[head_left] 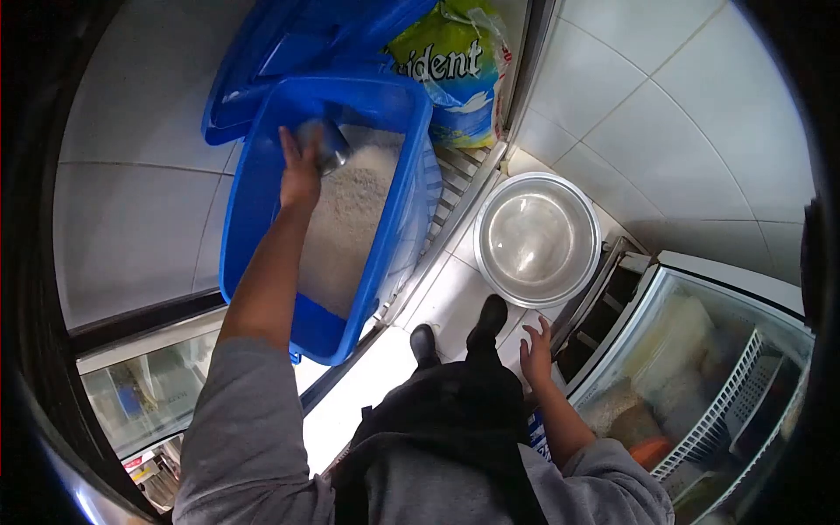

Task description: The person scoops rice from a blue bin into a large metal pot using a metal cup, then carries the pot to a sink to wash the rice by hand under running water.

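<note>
A metal cup (332, 149) is in my left hand (301, 171), which reaches down into a tall blue plastic bin (411, 131). The cup looks slightly blurred and is tilted over the pale, grainy stuff (346, 236) that partly fills the bin. My fingers wrap the cup's near side, and part of their grip is hidden. Low on the right, my right hand (536, 352) hangs with its fingers apart and nothing in them. Nearest to it is a wide, round metal basin (535, 236) on the tiled floor, with a shiny bottom.
Behind the bin leans its blue lid (254, 79), beside a green and blue printed sack (464, 79) on a slatted rack (455, 179). A glass-topped freezer (674, 350) with bagged goods stands at right. Another glass-fronted case (153, 394) is at lower left. Tiled walls enclose the corner.
</note>
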The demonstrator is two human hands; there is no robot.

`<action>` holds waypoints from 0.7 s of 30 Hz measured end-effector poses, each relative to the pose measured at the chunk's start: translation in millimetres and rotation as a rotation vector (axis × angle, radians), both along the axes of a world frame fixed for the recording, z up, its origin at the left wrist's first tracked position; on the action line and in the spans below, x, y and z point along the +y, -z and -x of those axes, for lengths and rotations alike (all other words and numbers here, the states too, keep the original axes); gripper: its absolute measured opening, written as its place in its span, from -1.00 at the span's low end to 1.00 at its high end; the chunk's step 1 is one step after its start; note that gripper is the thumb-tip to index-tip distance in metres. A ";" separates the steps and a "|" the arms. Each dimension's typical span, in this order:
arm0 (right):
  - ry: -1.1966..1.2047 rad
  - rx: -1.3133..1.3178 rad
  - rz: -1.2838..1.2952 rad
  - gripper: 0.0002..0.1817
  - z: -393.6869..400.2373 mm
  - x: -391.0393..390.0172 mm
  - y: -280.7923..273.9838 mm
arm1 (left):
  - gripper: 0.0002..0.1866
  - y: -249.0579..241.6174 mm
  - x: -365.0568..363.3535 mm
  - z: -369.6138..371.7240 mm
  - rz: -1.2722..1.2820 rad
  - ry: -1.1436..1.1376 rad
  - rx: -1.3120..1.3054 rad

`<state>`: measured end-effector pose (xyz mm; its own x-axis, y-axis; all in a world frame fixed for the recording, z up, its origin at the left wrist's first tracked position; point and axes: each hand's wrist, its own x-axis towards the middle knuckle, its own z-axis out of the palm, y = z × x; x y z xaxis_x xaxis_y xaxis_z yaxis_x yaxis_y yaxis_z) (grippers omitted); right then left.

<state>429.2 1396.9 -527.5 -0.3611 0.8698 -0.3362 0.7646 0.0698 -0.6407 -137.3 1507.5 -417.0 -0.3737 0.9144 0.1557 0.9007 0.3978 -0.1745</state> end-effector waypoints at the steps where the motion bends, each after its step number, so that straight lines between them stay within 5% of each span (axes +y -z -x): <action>1: 0.022 -0.018 0.142 -0.59 -4.8 -2.0 -2.7 | -0.30 10.2 -2.0 -5.7 0.228 0.078 0.308; 2: 0.021 -0.025 0.142 -0.59 -9.2 -7.9 -0.6 | -0.30 19.9 -4.7 -12.4 0.228 0.078 0.301; 4: -0.069 -0.036 0.091 -0.61 -12.7 -22.7 2.6 | -0.33 26.0 -10.8 -39.1 0.383 -0.138 -0.390; 8: -0.135 -0.055 0.141 -0.60 -11.2 -47.2 3.4 | -0.34 14.8 -32.8 -78.6 0.490 -0.151 -0.400; 11: -0.135 -0.049 0.143 -0.61 0.8 -50.0 -9.6 | -0.34 32.9 -46.5 -49.8 0.370 0.068 -0.670; 16: -0.034 -0.043 0.072 -0.62 6.9 -48.7 -15.1 | -0.10 -26.2 -45.2 -35.2 0.477 0.081 -1.150; 18: 0.040 -0.045 0.184 -0.62 2.0 -45.6 -18.3 | -0.23 -73.5 -51.7 -49.7 0.557 -0.502 -1.476; 21: 0.101 -0.048 0.113 -0.61 -17.1 -46.0 -4.3 | -0.39 -48.8 -83.2 -23.0 0.293 -0.777 -1.826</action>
